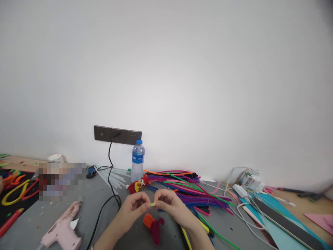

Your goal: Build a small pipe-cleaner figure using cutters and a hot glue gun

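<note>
Both hands meet at the lower middle of the head view, above the grey table (117, 239). My left hand (136, 207) and my right hand (168, 205) each pinch an end of a small pale yellow piece (152, 205) between thumb and fingertips. Just below them on the table lies a fuzzy piece, orange (148, 220) at one end and dark red (156, 232) at the other. Beyond the hands, a red and yellow fuzzy figure with eyes (138, 184) rests near the bottle.
A water bottle (137, 161) stands near the wall socket (118, 135). Colourful pipe cleaners (197, 194) spread to the right. A pink glue gun (63, 231) lies front left, with a black cable (100, 211) beside it. White cables (241, 211) and a phone (283, 222) lie right.
</note>
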A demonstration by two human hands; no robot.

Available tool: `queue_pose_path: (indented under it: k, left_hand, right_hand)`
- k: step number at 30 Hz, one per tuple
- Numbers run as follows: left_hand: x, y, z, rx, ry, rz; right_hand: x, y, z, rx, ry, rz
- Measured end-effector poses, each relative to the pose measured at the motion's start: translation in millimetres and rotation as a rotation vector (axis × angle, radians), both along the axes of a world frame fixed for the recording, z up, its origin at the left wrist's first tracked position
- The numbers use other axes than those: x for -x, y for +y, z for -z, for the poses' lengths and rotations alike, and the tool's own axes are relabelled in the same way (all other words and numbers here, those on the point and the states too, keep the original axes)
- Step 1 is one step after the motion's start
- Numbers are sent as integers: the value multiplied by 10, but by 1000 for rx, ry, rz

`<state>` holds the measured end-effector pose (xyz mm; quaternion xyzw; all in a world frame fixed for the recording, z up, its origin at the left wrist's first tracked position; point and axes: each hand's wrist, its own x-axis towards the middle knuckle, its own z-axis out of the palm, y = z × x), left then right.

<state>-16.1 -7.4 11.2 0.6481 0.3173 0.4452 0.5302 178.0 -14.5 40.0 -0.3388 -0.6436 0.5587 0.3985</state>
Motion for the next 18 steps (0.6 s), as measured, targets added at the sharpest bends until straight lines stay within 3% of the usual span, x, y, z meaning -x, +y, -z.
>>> queue_pose_path:
  k: [8,13,18]
  left_hand:
    - [2,65,72,-33,38,-114]
    - [-12,50,55,-27,84,-109]
    - [-22,7,-10,33,14,-46]
  right_hand:
    - [48,64,76,-129,-152,190]
    - [37,69,62,-135,-175,193]
    - [-5,67,69,-109,-104,111]
